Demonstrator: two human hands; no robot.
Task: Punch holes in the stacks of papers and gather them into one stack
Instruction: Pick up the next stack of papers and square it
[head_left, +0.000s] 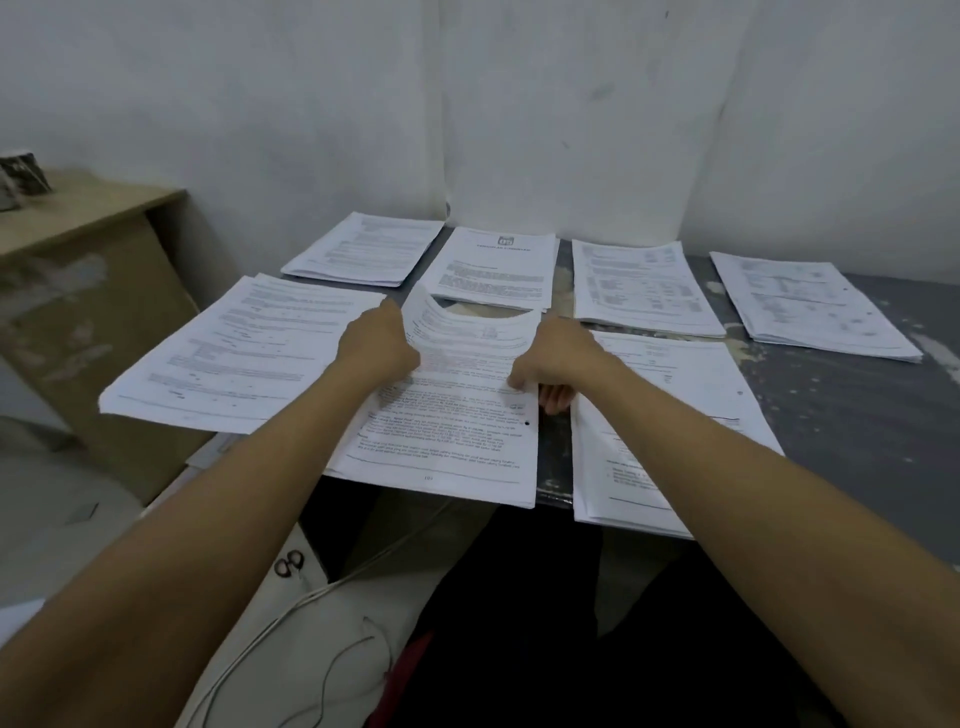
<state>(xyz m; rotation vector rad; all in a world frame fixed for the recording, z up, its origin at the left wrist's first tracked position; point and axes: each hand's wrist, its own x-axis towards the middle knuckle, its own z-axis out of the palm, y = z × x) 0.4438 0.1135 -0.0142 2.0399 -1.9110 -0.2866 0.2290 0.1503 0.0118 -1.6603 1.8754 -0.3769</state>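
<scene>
Seven printed paper stacks (644, 286), tabletop

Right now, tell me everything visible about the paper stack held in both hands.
The middle stack is white printed sheets with black text and a punched hole near its right edge. It lies on the grey table, near edge overhanging. The far end curls upward. The left hand grips its left side; the right hand pinches its right edge, fingers underneath.

A grey, scuffed table (841, 415) stands against a white wall (363, 104). Left of the table sits a tan wooden cabinet (93, 270) — a dark blurred object (23, 174) on top. Below the table's near edge, white cables (291, 608) trail across the floor.
</scene>
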